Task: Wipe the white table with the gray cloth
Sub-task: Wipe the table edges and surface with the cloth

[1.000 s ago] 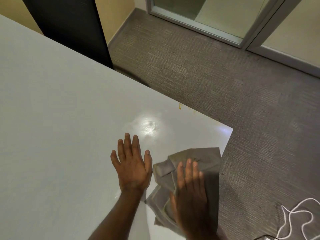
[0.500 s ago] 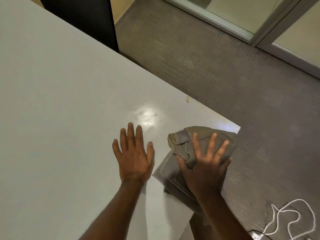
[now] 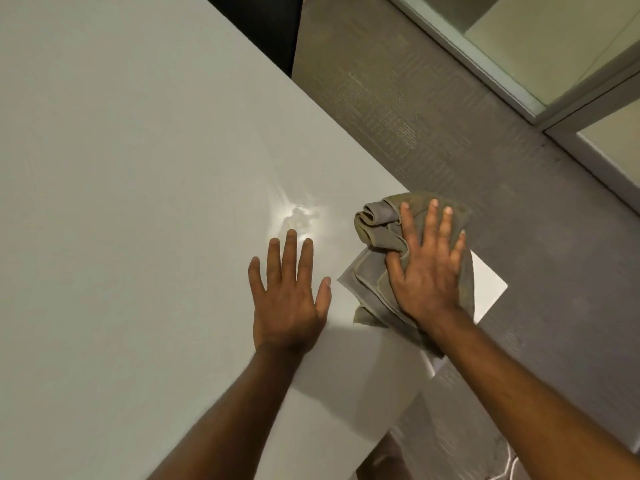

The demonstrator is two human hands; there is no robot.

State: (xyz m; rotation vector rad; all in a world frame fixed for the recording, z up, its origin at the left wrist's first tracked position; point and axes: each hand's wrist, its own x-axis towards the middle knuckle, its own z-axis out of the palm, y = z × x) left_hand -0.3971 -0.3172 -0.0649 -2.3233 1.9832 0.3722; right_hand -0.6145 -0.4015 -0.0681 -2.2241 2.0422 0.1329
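Since half a second ago, the right hand (image 3: 427, 271) has pushed the crumpled gray cloth (image 3: 375, 230) farther up the smooth white desk (image 3: 138, 202), near its corner (so wiping is going on). It presses flat, fingers spread. One left hand (image 3: 287, 296) lies flat and empty. Count: two hands, one cloth, one desk.

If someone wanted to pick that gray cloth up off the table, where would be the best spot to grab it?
Probably the bunched folds at the far left of the gray cloth, pinched from above. They stand up off the white table and lie bare beside the right hand, which presses flat on the rest. The left hand rests on the table, apart from the cloth.
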